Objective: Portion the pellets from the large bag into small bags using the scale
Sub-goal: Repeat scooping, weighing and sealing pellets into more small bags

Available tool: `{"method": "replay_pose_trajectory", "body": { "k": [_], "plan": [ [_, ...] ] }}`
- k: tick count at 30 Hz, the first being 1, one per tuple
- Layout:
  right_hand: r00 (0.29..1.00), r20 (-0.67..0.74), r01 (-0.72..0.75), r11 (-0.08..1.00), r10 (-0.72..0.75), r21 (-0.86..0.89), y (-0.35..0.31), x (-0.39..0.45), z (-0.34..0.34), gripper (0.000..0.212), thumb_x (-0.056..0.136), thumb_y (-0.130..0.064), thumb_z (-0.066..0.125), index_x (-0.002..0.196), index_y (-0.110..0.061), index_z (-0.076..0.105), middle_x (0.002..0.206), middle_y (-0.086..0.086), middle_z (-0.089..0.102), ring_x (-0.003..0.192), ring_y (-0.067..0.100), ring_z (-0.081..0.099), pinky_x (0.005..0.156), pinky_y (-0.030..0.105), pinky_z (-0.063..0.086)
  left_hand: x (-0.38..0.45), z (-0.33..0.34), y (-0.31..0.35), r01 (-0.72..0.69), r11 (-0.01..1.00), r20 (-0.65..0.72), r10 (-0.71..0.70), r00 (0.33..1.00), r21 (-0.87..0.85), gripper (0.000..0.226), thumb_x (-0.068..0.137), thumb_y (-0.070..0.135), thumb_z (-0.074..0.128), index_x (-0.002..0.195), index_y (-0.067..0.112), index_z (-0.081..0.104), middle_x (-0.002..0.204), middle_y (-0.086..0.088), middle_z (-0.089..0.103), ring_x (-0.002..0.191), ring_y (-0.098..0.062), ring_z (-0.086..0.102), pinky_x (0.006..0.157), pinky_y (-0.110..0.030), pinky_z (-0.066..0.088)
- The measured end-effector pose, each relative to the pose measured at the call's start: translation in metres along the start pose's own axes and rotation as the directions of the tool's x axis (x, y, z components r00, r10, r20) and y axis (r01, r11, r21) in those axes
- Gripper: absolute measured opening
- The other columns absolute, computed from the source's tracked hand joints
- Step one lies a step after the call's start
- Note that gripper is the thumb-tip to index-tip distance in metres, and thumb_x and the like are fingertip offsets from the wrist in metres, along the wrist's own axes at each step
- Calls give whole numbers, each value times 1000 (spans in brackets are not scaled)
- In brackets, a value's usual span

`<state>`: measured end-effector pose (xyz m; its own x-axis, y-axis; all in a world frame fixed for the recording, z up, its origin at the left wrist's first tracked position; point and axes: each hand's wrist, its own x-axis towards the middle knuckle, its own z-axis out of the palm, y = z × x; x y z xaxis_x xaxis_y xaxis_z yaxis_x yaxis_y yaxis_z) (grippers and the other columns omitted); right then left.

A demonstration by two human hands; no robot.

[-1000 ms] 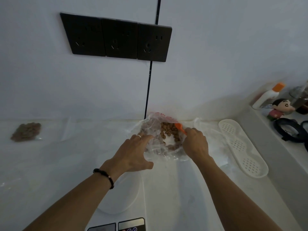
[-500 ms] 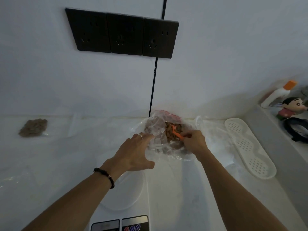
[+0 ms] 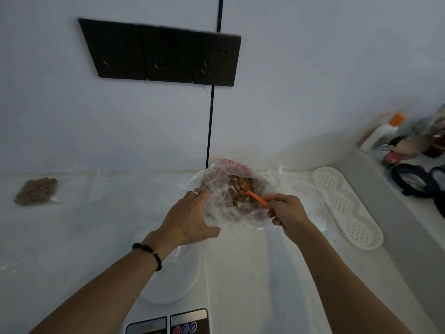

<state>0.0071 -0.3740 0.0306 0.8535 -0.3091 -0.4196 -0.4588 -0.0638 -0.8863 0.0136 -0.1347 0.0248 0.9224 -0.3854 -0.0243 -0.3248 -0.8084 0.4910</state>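
Your left hand holds the near left edge of the large bag, fingers lying fairly straight along the crumpled clear plastic with the thumb spread out below it, keeping the mouth open. The bag sits on the white worktop against the wall, just below the black seam, and the brown pellets show through its opening. Your right hand pinches the handle of the orange scoop, fingers curled around its end; the scoop's bowl is down among the pellets, and it looks loaded, though the view is too soft to be sure.

The scale lies nearest you, its round white platform partly under your left wrist, with the display and buttons at the bottom edge. A thin clear film lies on the platform, touching your left palm. Far to the left on the worktop lies a small bag already filled with pellets, well apart from the rest. A white perforated tray lies to the right of the large bag.
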Motion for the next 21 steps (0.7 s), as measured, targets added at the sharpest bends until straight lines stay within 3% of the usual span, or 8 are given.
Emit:
{"method": "replay_pose_trajectory", "body": {
  "k": [11,16,21],
  "plan": [
    [1000,6,5,999,-6,37,-6,-18,-16,28,87,13,46,85,0,70,80,17,69,54,16,47,43,23,32,10,8,3,46,993,11,-45,999,-107,74,66,43,77,126,22,38,110,7,42,104,-14,43,81,-32,47],
    [995,92,21,999,-24,37,-9,-32,-20,27,86,13,47,86,1,72,81,17,69,53,14,47,41,20,32,12,9,1,84,982,14,-83,996,-171,75,66,40,79,126,25,38,110,8,43,107,-14,43,84,-34,48],
    [978,204,68,990,-41,-127,-18,-45,-17,27,86,10,50,86,-3,74,84,19,71,54,14,47,43,21,33,13,7,5,76,968,-5,-80,997,-239,84,64,39,82,134,24,38,116,8,42,111,-14,43,87,-32,46]
  ]
}}
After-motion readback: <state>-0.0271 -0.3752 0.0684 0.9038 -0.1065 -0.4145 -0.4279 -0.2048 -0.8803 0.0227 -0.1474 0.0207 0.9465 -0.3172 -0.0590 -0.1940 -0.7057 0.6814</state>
